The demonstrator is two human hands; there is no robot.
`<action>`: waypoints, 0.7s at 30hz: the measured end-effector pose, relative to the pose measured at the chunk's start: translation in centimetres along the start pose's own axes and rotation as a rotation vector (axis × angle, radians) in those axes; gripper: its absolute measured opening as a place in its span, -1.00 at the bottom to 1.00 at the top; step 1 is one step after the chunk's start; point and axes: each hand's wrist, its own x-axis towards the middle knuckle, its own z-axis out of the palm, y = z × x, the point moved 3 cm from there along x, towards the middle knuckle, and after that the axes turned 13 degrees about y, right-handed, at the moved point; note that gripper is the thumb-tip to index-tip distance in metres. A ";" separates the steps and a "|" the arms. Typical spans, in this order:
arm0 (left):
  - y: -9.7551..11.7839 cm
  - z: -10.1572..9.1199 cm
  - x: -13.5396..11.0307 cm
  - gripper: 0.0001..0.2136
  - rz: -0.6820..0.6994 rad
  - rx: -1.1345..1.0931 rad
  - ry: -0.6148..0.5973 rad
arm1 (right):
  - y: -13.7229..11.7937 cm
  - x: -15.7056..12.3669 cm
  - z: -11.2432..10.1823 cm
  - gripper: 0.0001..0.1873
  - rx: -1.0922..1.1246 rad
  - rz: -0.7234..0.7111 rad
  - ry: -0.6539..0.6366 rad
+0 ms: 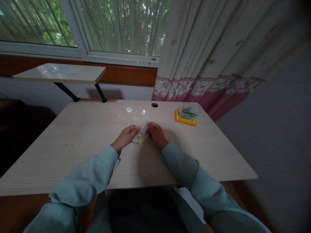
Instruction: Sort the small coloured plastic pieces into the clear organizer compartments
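Together, left hand (125, 136) and right hand (156, 133) pinch a clear packet (141, 133) (small).

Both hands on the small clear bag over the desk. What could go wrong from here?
1. The small clear bag, pinched between left hand and right hand, holds tiny yellowish bits; if it tears or opens abruptly, they may scatter across the desk.
2. Loose bits could roll into the round hole or off the desk's edge.
3. The light is dim and the bag clear, so its opening may be hard to see.
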 end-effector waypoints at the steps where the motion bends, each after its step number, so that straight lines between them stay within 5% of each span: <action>1: -0.1 -0.1 0.0 -0.61 0.014 0.018 0.013 | -0.1 0.0 0.0 -0.44 -0.001 -0.002 -0.004; 11: 0.2 -3.8 2.0 -0.61 0.054 0.107 0.243 | -0.1 -0.3 0.2 -0.48 0.067 0.006 -0.035; 17: 2.1 -11.4 2.7 -0.64 0.258 0.492 0.654 | 0.4 0.2 0.2 -0.44 0.081 0.038 -0.023; 21: 3.0 -15.9 2.3 -0.64 0.363 0.811 0.821 | 0.8 0.3 0.3 -0.43 0.094 0.035 -0.032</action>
